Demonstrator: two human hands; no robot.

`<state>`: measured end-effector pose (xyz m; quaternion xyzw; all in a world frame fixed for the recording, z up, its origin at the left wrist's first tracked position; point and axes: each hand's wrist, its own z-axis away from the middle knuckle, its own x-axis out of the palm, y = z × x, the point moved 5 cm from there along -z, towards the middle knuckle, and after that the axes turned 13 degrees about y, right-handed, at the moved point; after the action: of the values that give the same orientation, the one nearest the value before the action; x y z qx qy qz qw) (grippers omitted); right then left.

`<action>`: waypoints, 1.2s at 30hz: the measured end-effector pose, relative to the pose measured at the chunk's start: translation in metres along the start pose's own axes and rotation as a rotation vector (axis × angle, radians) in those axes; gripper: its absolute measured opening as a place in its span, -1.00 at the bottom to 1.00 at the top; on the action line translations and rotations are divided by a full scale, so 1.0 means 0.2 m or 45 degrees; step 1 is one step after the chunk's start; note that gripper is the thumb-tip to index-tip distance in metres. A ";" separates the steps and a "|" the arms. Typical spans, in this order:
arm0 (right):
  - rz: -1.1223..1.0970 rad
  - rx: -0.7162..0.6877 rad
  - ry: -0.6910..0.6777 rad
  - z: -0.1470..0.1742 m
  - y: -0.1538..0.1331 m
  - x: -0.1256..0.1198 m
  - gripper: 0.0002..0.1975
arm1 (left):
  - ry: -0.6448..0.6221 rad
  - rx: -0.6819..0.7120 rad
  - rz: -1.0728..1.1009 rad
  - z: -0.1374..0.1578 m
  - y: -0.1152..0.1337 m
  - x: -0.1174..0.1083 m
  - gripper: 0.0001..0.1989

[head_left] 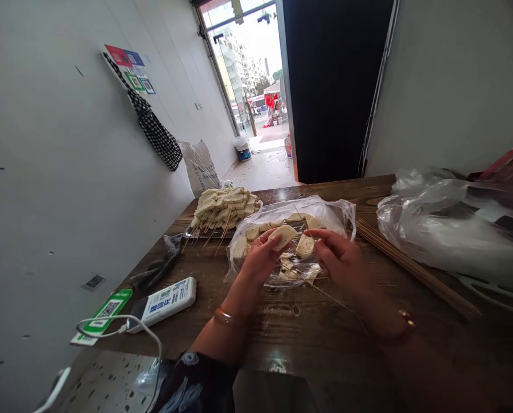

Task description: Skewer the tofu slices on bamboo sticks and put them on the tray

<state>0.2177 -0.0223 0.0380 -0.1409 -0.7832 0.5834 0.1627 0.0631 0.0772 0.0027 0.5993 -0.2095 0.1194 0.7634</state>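
My left hand (260,256) is closed on a pale, flat slice of bread-like food (284,236), held up over an open plastic bag. Close beside it, my right hand (336,252) is pinched round a thin wooden skewer, with its fingertips near the slice's right edge. Below the fingers another pale slice (305,246) shows, with a porous face. More slices and broken bits lie in the clear plastic bag (342,211) spread beneath both hands. Another thin skewer (329,296) slants across the tabletop below my right hand.
Skewered slices form a tall pile (226,207) at the back left, sticks pointing toward me. A bundle of skewers (415,267) lies on the right beside crumpled plastic bags (450,223). A white box-shaped device (170,299) with a cable and a green code card (105,315) sit at left.
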 end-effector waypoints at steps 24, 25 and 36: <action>0.612 -0.284 -0.331 0.08 0.14 0.12 -0.61 | 0.134 -0.039 0.135 0.03 0.07 -0.08 -0.81; 0.610 -0.284 -0.334 0.08 0.14 0.12 -0.61 | 0.137 -0.040 0.144 0.03 0.07 -0.08 -0.81; 0.631 -0.291 -0.307 0.07 0.13 0.12 -0.61 | 0.113 -0.019 0.123 0.05 0.08 -0.06 -0.69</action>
<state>0.1913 -0.0178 0.0111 -0.2750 -0.7992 0.5258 -0.0959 0.0433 0.0726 0.0135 0.5769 -0.2049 0.1809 0.7697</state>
